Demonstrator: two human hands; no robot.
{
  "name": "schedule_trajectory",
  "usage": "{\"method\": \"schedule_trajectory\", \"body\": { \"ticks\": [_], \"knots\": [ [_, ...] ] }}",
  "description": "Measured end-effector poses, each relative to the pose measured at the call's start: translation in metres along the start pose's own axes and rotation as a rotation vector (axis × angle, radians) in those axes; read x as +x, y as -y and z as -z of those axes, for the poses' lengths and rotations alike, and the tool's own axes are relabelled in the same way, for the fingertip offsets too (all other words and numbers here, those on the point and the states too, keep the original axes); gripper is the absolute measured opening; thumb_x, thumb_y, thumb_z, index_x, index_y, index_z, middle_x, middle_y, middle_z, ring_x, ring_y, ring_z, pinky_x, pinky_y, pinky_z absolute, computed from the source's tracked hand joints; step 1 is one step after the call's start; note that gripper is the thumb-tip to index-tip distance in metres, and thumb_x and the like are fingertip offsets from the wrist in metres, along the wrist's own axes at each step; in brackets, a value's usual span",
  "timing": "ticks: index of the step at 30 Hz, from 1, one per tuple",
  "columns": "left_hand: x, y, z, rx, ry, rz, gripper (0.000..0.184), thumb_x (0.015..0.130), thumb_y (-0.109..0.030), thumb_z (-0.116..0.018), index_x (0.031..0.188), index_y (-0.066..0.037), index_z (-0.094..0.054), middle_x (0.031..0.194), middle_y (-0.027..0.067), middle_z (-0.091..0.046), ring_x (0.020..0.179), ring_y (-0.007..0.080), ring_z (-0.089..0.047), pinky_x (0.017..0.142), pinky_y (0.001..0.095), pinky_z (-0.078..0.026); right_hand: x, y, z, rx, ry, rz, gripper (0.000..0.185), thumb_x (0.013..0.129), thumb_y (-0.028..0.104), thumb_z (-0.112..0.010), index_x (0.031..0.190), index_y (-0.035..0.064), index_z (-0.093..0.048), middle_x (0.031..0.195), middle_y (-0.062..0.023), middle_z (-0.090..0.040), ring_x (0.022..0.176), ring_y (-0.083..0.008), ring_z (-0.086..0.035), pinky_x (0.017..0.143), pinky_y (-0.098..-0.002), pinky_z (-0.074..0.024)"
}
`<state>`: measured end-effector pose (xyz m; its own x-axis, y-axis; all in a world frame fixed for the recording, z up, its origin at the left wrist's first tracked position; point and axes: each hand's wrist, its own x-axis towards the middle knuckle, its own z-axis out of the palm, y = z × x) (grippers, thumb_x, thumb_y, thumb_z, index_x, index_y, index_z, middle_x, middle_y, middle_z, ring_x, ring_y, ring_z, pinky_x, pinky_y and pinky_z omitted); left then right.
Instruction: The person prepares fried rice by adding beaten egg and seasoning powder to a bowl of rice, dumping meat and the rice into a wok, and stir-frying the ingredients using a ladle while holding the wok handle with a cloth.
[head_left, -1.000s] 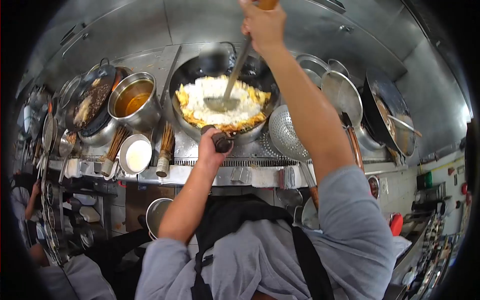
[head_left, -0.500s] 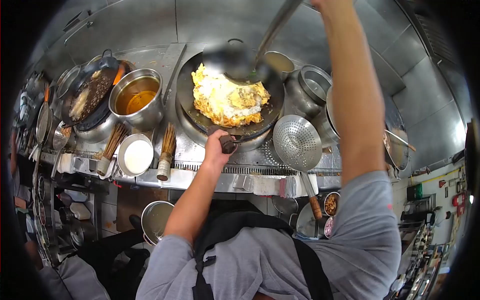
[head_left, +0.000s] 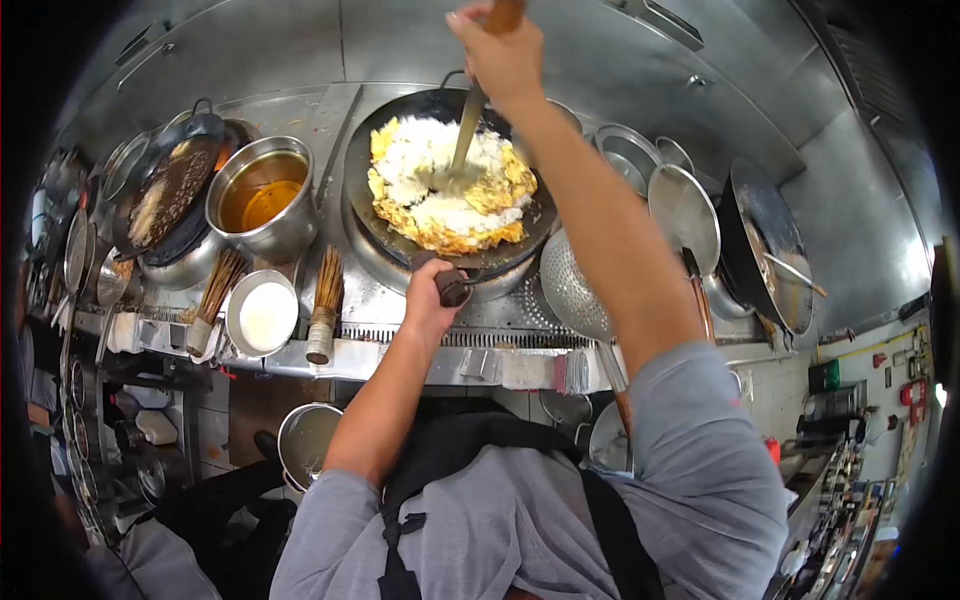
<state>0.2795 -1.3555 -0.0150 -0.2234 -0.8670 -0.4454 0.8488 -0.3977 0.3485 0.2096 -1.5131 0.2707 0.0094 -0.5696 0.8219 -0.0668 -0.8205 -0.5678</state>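
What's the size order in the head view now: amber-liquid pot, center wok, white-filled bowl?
Largest to smallest, as they look:
1. Center wok
2. Amber-liquid pot
3. White-filled bowl

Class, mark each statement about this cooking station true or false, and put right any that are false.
1. The left hand grips the dark handle at the near side of the wok. True.
2. The right hand holds nothing. False: it holds a long-handled tool that reaches down into the food.
3. The food in the wok is yellow and white. True.
4. The pot of amber liquid stands to the right of the wok. False: it stands to the left.
5. The perforated strainer lies inside the wok. False: it is outside, on the right, partly hidden by the right arm.
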Motion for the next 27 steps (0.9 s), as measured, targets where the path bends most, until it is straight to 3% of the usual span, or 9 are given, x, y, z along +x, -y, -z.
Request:
{"method": "schedule_trajectory", "body": {
  "ticks": [2, 5, 6, 9, 11, 17, 22, 25, 27],
  "knots": [
    [-0.008, 0.000, -0.003, -0.006, -0.047, -0.010, 0.012, 0.078, -0.014, -0.062, 0.086, -0.011, -0.054, 0.082, 0.0085, -0.059, 0.078, 0.0249, -0.062, 0.070, 0.0438, -0.052, 0.019, 0.000, 0.002, -0.163, -0.007, 0.415, 0.015, 0.084, 0.014, -0.072, 0.088, 0.0066, -0.059, 0.066, -0.0007, -0.055, 0.048, -0.0092, -0.050, 0.041, -0.0246, -0.0405],
    [-0.004, -0.005, -0.008, 0.033, -0.042, -0.017, 0.013, 0.077, -0.014, -0.062, 0.088, -0.011, -0.055, 0.082, 0.0078, -0.059, 0.077, 0.0239, -0.062, 0.069, 0.0432, -0.052, -0.025, 0.075, 0.042, -0.107, 0.098, -0.186, 0.017, 0.083, 0.013, -0.074, 0.088, 0.0049, -0.060, 0.055, -0.0014, -0.051, 0.041, -0.0101, -0.047, 0.041, -0.0273, -0.0375],
    [-0.008, -0.001, -0.004, 0.056, -0.030, -0.007, 0.014, 0.077, -0.014, -0.062, 0.088, -0.011, -0.055, 0.083, 0.0080, -0.059, 0.077, 0.0239, -0.062, 0.068, 0.0433, -0.053, -0.026, 0.061, 0.050, -0.050, 0.074, -0.225, 0.015, 0.083, 0.011, -0.073, 0.088, 0.0053, -0.060, 0.053, -0.0005, -0.049, 0.041, -0.0098, -0.046, 0.041, -0.0266, -0.0372],
    [-0.010, -0.004, 0.003, 0.069, -0.014, 0.006, 0.016, 0.077, -0.015, -0.062, 0.090, -0.009, -0.055, 0.083, 0.0101, -0.061, 0.075, 0.0246, -0.062, 0.068, 0.0431, -0.053, 0.042, 0.030, 0.090, 0.100, -0.245, -0.262, 0.013, 0.085, 0.012, -0.070, 0.087, 0.0075, -0.058, 0.064, -0.0001, -0.053, 0.046, -0.0097, -0.048, 0.040, -0.0255, -0.0391],
    [-0.006, -0.004, 0.001, 0.073, -0.033, -0.008, 0.016, 0.077, -0.016, -0.061, 0.090, -0.008, -0.055, 0.083, 0.0112, -0.061, 0.075, 0.0253, -0.063, 0.068, 0.0436, -0.054, 0.090, 0.023, 0.142, 0.382, -0.264, -0.178, 0.011, 0.086, 0.008, -0.069, 0.089, 0.0066, -0.058, 0.051, 0.0024, -0.041, 0.039, -0.0095, -0.040, 0.041, -0.0281, -0.0363],
    [-0.001, -0.002, -0.003, 0.022, -0.087, 0.002, 0.015, 0.078, -0.015, -0.060, 0.090, -0.008, -0.054, 0.087, 0.0127, -0.060, 0.077, 0.0270, -0.063, 0.069, 0.0460, -0.055, -0.018, 0.014, 0.088, 0.324, -0.092, -0.307, 0.015, 0.089, 0.013, -0.066, 0.082, 0.0101, -0.054, 0.051, 0.0030, -0.037, 0.040, -0.0098, -0.037, 0.041, -0.0327, -0.0358],
    [-0.023, -0.003, -0.009, 0.099, -0.056, 0.024, 0.016, 0.079, -0.016, -0.062, 0.091, -0.008, -0.055, 0.093, 0.0117, -0.059, 0.087, 0.0278, -0.063, 0.076, 0.0495, -0.055, 0.006, 0.102, 0.079, 0.487, 0.113, -0.363, 0.018, 0.086, 0.012, -0.069, 0.078, 0.0051, -0.055, 0.052, 0.0038, -0.040, 0.040, -0.0093, -0.039, 0.041, -0.0287, -0.0350],
    [-0.062, 0.006, -0.009, 0.037, -0.077, -0.021, 0.017, 0.079, -0.019, -0.064, 0.091, -0.010, -0.057, 0.091, 0.0111, -0.061, 0.085, 0.0273, -0.064, 0.074, 0.0489, -0.054, -0.057, 0.099, 0.033, 0.149, -0.130, -0.273, 0.017, 0.082, 0.009, -0.074, 0.082, 0.0026, -0.058, 0.055, 0.0005, -0.049, 0.042, -0.0089, -0.046, 0.041, -0.0252, -0.0375],
    [-0.106, 0.013, 0.026, 0.089, 0.019, 0.025, 0.026, 0.076, -0.023, -0.065, 0.098, -0.013, -0.058, 0.087, 0.0095, -0.062, 0.075, 0.0250, -0.062, 0.066, 0.0448, -0.052, -0.040, 0.115, 0.065, 0.264, -0.183, -0.236, 0.016, 0.081, 0.007, -0.074, 0.085, 0.0020, -0.059, 0.056, -0.0008, -0.051, 0.043, -0.0091, -0.047, 0.041, -0.0252, -0.0385]
  ]
}}
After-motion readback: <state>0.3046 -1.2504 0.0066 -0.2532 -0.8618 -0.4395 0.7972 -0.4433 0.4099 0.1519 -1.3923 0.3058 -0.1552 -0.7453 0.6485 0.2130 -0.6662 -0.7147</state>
